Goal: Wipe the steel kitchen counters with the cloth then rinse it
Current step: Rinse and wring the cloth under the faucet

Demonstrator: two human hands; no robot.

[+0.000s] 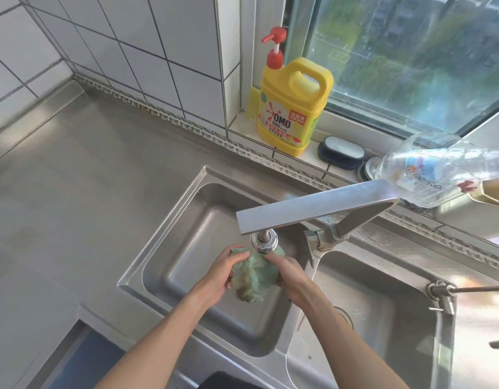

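The steel counter spreads across the left, running up to a white tiled wall. Set into it is a double sink: the left basin lies under the hands, the right basin sits beside it. A flat, square-sided faucet reaches out over the left basin, its round chrome nozzle hanging just above the cloth.

The green cloth is bunched into a wad over the left basin, directly beneath the nozzle and pressed between both hands. The left hand curls around its left side, fingers closed on the fabric and thumb lying across the top. The right hand grips the right side, fingers wrapped behind the wad, index finger stretched along its upper edge near the nozzle.

On the window sill stands a yellow detergent jug with a red pump; its label reads "OMO" in red, with smaller print too fine to read. Right of it lie a dark scrubbing brush and a clear plastic bag printed with partly legible letters, upside down.
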